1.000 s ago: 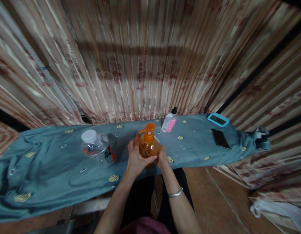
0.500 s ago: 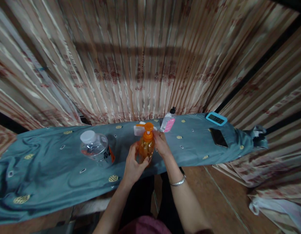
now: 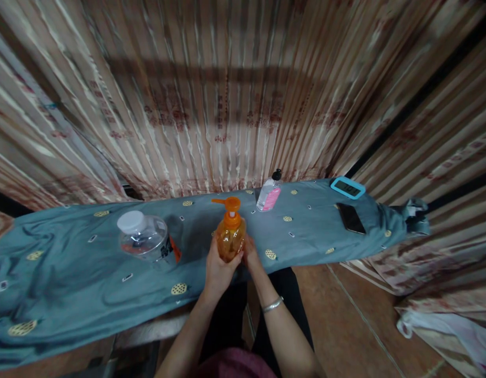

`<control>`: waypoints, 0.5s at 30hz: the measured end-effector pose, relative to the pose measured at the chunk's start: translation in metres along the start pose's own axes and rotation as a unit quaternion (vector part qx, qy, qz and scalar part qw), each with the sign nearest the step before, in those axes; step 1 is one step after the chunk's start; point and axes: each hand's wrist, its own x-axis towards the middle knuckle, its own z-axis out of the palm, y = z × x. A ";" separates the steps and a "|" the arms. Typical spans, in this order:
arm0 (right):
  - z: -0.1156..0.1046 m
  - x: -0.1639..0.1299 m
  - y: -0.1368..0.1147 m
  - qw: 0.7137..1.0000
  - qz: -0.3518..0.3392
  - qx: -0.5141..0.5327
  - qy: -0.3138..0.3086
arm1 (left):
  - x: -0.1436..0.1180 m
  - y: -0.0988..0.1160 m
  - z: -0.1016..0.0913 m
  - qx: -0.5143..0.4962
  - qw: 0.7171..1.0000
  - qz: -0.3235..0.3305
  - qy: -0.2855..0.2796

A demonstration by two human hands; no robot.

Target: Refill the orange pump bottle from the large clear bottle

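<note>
While both hands cup it, the orange translucent plastic pump bottle [image 3: 230,236] stands upright on the blue-grey patterned cloth covering the tabletop [image 3: 69,273], near its front edge. Left hand [image 3: 218,266] fingers wrap the bottle's left side, right hand [image 3: 250,253] fingers press its right. Left of the bottle stands a clear white-capped plastic jug [image 3: 146,239]; behind it to the right, a small clear pink-labelled bottle [image 3: 268,193].

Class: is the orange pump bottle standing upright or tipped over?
Upright: the pump bottle stands with its nozzle on top, between the left hand and right hand.
</note>
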 end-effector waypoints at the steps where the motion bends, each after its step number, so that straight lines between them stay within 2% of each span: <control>1: 0.002 -0.002 -0.001 1.000 0.006 0.011 -0.001 | 0.001 0.001 -0.003 -0.001 1.000 -0.007 0.003; 8: 0.008 -0.026 -0.009 0.997 0.061 0.035 0.019 | 0.002 0.008 -0.018 -0.040 0.999 -0.017 0.017; 15: 0.020 -0.039 -0.015 0.992 0.080 0.096 0.013 | 0.009 0.022 -0.015 -0.037 0.998 0.018 0.040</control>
